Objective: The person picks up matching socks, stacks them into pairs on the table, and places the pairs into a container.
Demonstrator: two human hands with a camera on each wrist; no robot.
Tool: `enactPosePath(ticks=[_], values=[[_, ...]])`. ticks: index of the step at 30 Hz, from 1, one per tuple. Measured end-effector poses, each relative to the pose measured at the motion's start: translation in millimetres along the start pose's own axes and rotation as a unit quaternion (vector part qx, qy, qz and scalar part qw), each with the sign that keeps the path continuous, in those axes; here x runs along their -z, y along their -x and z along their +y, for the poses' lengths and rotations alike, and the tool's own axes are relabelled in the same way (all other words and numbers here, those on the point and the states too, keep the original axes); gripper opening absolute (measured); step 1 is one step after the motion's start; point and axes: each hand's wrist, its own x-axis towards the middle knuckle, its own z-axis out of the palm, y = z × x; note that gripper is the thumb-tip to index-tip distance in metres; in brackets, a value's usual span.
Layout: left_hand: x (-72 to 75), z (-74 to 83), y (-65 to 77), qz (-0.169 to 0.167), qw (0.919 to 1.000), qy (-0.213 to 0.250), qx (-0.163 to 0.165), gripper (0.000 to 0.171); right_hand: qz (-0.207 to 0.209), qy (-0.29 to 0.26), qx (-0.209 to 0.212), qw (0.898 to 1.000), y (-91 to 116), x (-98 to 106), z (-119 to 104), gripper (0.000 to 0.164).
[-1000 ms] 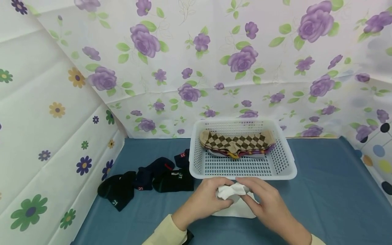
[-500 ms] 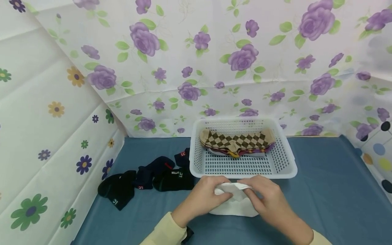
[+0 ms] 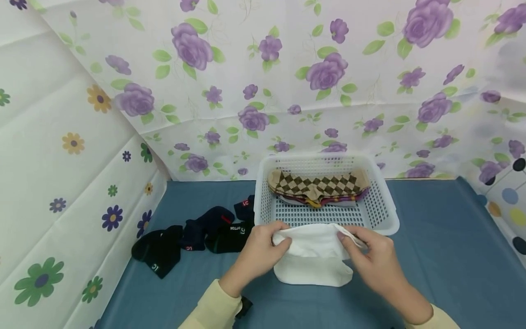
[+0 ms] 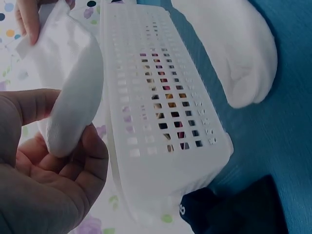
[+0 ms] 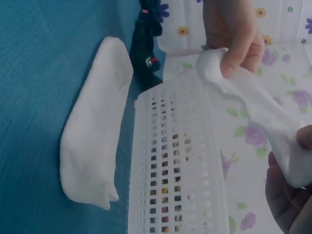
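A white sock (image 3: 314, 241) is stretched between both hands, above the front rim of the basket. My left hand (image 3: 263, 250) pinches one end between thumb and fingers. At the opposite end, my right hand (image 3: 371, 256) grips the sock, thumb on the near side. Below it, a second white sock (image 3: 312, 273) lies flat on the blue cloth, in front of the basket. The right wrist view shows that lying sock (image 5: 95, 131) whole, apart from both hands.
A white perforated basket (image 3: 385, 205) holds stacked socks, with a brown-and-beige argyle pair (image 3: 318, 185) on top. Several dark socks (image 3: 162, 249) lie to the left on the blue cloth (image 3: 431, 228). Another dark item (image 3: 245, 307) shows beside my left sleeve.
The white sock was bunched between my fingers; my hands have moved apart and it is now spread out. The lying white sock shows more.
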Motion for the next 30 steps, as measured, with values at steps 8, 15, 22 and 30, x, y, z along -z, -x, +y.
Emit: enactPosePath(ticks=[8,15,22,30], values=[[5.3,-4.7,-0.1,0.044,0.9989,0.012,-0.001,0.008,0.004,-0.001,-0.034,0.999,0,4,3,0.016],[6.3,-7.5,-0.2,0.088,0.9955,0.035,-0.004,0.005,0.003,-0.006,-0.049,0.999,1,7,4,0.018],[5.7,-8.7,2.0,0.114,0.9894,0.084,0.03,0.008,0.001,-0.009,-0.064,0.998,4,7,4,0.014],[12.9,-4.7,8.7,0.079,0.988,0.132,-0.005,0.015,0.003,0.001,-0.069,0.998,7,7,7,0.014]])
